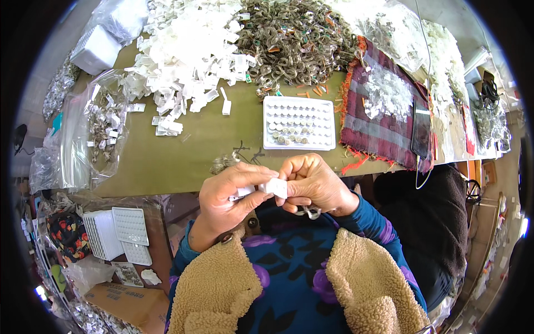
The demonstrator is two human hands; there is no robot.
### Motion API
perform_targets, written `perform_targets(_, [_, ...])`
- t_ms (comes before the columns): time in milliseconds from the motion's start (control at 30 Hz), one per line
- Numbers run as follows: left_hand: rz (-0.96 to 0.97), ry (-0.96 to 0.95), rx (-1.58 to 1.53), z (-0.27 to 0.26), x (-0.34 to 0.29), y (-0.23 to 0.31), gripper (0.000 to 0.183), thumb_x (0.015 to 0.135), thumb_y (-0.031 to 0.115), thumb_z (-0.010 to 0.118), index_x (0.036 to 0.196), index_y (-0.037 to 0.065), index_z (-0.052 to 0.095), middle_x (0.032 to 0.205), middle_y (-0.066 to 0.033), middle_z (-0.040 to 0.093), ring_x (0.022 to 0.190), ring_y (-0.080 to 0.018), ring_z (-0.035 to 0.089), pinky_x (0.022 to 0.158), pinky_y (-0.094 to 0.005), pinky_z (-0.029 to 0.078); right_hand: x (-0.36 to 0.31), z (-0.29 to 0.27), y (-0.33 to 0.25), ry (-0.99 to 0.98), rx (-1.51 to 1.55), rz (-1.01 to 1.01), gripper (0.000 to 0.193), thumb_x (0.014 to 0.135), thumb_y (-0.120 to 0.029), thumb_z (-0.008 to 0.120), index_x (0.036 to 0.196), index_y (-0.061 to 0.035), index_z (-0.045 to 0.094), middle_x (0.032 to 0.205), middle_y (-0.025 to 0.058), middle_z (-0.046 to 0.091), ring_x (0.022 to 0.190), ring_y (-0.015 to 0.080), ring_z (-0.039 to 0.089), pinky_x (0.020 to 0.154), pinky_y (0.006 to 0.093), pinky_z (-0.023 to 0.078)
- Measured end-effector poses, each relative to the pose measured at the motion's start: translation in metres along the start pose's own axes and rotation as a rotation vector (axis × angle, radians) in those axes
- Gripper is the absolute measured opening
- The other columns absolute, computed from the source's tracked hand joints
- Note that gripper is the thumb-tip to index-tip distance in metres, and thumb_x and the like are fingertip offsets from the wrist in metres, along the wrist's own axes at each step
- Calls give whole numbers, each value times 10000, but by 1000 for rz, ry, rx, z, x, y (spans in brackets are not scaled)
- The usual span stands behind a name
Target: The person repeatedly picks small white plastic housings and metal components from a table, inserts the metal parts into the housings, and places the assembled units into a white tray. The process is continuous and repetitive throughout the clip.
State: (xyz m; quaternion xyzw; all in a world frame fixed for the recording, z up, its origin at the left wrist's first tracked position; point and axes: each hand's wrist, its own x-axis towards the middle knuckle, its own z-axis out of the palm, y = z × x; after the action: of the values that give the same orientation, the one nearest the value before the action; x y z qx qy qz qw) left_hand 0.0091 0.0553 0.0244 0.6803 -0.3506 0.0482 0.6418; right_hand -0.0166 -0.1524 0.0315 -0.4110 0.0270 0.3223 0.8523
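Close to my body, just off the table's front edge, my left hand (231,192) and my right hand (314,186) meet around a small white plastic casing (274,188). The left thumb and fingers pinch it from one side, and the right fingertips press on its other side. Another white piece (241,192) shows in the left palm, partly covered by fingers. A thin coiled cord (308,211) hangs below my right fingers; whether it joins the casing is hidden. Beyond my hands lies a white tray (299,146) with rows of round cells, several of them holding small metallic discs.
A white heap of plastic casings (189,55) and a pile of coiled wires (297,42) cover the back of the table (206,133). At right, a plaid cloth (353,125) bears clear bits and a phone (421,131). Plastic bags (75,145) lie left; stacked trays (130,225) stand lower left.
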Motion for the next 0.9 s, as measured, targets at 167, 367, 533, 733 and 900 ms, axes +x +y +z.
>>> perform_targets(167, [69,-111,52,-3,-2,-3,231,796,-7,758,1008,-46,674,929,-187,717,767,-233,696,647,-283,544,-6,-9,-6,-48,82,232,130,953,-61,615,1009,52,584,801,103,636,452,48,369,407,216,309])
perform_targets(367, [-296,-33,-326,-1,-15,-10,255,873,79,722,1091,-27,642,987,-180,709,685,-137,635,594,-244,511,-7,-9,-3,-13,199,250,121,946,-75,622,983,27,569,800,86,580,448,24,293,387,197,221])
perform_targets(533, [-495,241,-740,10,-23,-12,238,895,74,700,1095,-17,608,1061,-199,687,711,-123,629,542,-236,518,-10,-1,-2,91,148,61,78,952,-43,599,997,11,567,789,106,586,432,8,268,383,191,185])
perform_targets(733, [-558,243,-831,16,-26,-11,197,874,30,709,1038,-12,608,1005,-161,689,798,-187,690,553,-263,560,-6,17,3,123,-106,-232,101,937,-54,649,976,28,605,867,79,651,555,35,486,464,193,364])
perform_targets(900, [-563,330,-785,26,-28,-10,296,871,153,739,1081,-20,622,921,-106,675,632,-161,635,494,-238,512,-4,32,14,259,-241,-347,82,929,-25,647,923,38,595,852,46,636,680,49,561,579,201,459])
